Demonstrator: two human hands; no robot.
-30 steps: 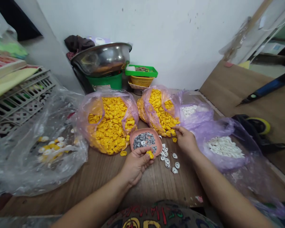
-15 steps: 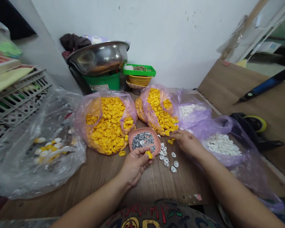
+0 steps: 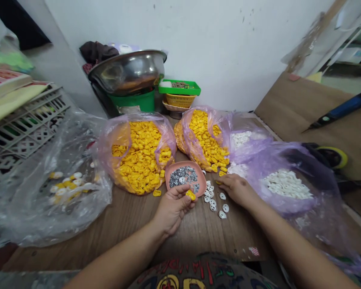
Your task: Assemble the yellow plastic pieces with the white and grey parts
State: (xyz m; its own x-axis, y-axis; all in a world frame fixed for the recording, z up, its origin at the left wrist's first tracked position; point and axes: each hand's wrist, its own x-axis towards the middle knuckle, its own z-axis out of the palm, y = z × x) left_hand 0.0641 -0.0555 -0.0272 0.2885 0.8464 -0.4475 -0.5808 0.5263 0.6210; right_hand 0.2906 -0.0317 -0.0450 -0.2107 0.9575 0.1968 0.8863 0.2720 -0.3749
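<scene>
My left hand (image 3: 175, 208) pinches a small yellow plastic piece (image 3: 191, 195) between thumb and fingers, just in front of a pink dish (image 3: 167, 176) of small grey metal-looking bits. To the right, my right hand (image 3: 237, 188) has its fingertips closed at another yellow piece (image 3: 218, 182) on the table, partly covered by the fingers. Several small white plastic parts with holes (image 3: 213, 205) lie loose between my hands. Beyond them, two pinkish bags hold heaps of yellow pieces, the left heap (image 3: 141, 160) and the right heap (image 3: 204, 136).
Purple bags with white parts (image 3: 287, 184) lie at the right. A clear bag (image 3: 87, 212) with yellow-and-white pieces lies at the left by a grey crate (image 3: 27, 132). A metal basin (image 3: 129, 72) and a green tray (image 3: 195, 89) stand at the back against the wall.
My right hand has moved slightly nearer me, its fingertips now at a loose yellow piece. My left hand keeps its yellow piece. The whole view has shifted slightly.
</scene>
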